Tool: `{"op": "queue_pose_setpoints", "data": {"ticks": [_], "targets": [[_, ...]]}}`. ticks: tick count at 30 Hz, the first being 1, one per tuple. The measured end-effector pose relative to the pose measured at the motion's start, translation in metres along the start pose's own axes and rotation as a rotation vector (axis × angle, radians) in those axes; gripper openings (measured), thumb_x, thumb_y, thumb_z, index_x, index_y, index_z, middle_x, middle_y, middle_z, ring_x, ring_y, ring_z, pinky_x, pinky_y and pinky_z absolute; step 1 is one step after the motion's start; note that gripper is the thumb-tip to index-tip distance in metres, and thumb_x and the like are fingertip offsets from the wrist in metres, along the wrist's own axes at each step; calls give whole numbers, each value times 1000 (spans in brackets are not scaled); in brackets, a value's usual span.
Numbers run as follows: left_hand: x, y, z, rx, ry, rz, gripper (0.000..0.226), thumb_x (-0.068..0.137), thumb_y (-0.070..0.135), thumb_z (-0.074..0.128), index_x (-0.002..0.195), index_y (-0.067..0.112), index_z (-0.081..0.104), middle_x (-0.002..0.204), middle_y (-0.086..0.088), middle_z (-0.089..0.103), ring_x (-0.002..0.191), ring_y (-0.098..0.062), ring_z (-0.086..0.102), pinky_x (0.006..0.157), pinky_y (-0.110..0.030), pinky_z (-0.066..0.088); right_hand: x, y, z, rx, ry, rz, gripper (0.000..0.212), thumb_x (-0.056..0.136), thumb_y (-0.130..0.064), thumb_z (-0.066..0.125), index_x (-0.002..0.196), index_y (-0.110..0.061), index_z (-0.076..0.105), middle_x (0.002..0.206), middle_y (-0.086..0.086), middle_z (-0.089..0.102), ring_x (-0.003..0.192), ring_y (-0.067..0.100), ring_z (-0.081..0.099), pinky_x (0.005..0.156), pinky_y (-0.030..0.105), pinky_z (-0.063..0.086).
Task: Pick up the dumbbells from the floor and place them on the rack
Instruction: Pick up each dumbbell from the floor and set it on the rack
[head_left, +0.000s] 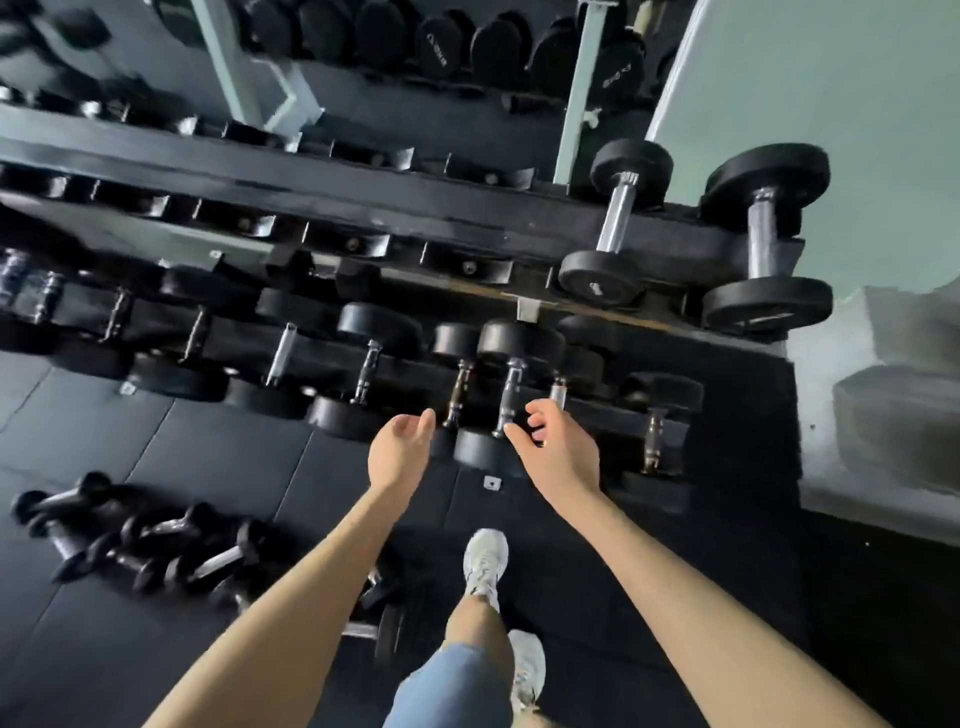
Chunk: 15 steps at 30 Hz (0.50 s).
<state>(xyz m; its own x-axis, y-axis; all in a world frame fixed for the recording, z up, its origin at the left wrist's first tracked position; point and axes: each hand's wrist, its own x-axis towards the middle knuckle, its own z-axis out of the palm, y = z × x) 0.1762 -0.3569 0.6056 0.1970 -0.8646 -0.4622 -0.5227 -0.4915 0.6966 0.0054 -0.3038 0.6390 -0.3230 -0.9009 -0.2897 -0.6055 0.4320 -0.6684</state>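
Observation:
A black dumbbell (511, 395) with a chrome handle lies on the lowest tier of the black rack (363, 208), among other dumbbells. My right hand (556, 447) hovers just right of its near head, fingers loosely curled, holding nothing. My left hand (400, 449) is open, palm turned inward, just left of the same dumbbell and empty. A pile of several small black dumbbells (140, 535) lies on the floor at lower left. One more dumbbell (379, 623) lies on the floor beside my left forearm, partly hidden.
Two large dumbbells (618, 218) (761, 234) sit on the rack's upper tier at the right. A pale wall (857, 104) and step stand to the right. My white shoes (485, 564) stand on black rubber floor mats (208, 467) in front of the rack.

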Motion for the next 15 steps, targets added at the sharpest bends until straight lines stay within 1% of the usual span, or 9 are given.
{"op": "queue_pose_setpoints", "data": {"ticks": [1, 3, 5, 8, 11, 13, 15], "targets": [[-10, -24, -10, -1, 21, -33, 34, 89, 43, 51, 78, 13, 63, 83, -13, 70, 85, -32, 64, 76, -37, 47, -13, 0, 15, -12, -58, -5, 36, 89, -40, 59, 119, -21, 56, 112, -6, 63, 97, 15, 62, 82, 30, 47], [-27, -68, -32, -29, 57, -107, 36, 88, 45, 54, 86, 11, 67, 91, -12, 73, 91, -31, 67, 80, -37, 50, -35, 0, 47, -44, -174, -8, 35, 89, -41, 60, 117, -20, 56, 108, -6, 63, 95, 15, 61, 80, 30, 46], [-39, -113, -55, -50, 90, -200, 37, 87, 46, 56, 91, 11, 68, 92, -11, 74, 92, -32, 68, 81, -38, 52, -55, -1, 80, -82, -280, -13, 36, 88, -41, 60, 117, -20, 56, 107, -6, 63, 92, 15, 60, 79, 29, 45], [-56, -173, -88, -80, 155, -297, 36, 87, 46, 55, 88, 12, 68, 90, -9, 73, 91, -30, 68, 79, -38, 52, -84, -2, 127, -165, -430, -18, 36, 89, -42, 59, 116, -19, 56, 107, -5, 63, 96, 17, 63, 82, 29, 47], [-74, -230, -113, -88, 190, -412, 35, 89, 45, 54, 88, 13, 69, 89, -8, 73, 90, -28, 68, 73, -34, 47, -110, -1, 170, -262, -559, -17, 37, 89, -44, 58, 118, -21, 55, 111, -5, 63, 101, 19, 62, 85, 30, 46], [-83, -270, -125, -130, 193, -486, 36, 88, 46, 54, 84, 14, 69, 84, -7, 72, 88, -31, 69, 77, -37, 52, -125, -1, 199, -319, -632, -13, 37, 89, -45, 57, 119, -21, 54, 112, -4, 62, 101, 20, 62, 86, 31, 48], [-91, -307, -134, -166, 176, -552, 35, 87, 47, 53, 81, 16, 68, 77, -2, 70, 85, -28, 69, 79, -40, 55, -139, -1, 228, -376, -686, 0, 38, 90, -45, 56, 119, -21, 53, 113, -4, 62, 101, 21, 62, 84, 31, 47]]}}
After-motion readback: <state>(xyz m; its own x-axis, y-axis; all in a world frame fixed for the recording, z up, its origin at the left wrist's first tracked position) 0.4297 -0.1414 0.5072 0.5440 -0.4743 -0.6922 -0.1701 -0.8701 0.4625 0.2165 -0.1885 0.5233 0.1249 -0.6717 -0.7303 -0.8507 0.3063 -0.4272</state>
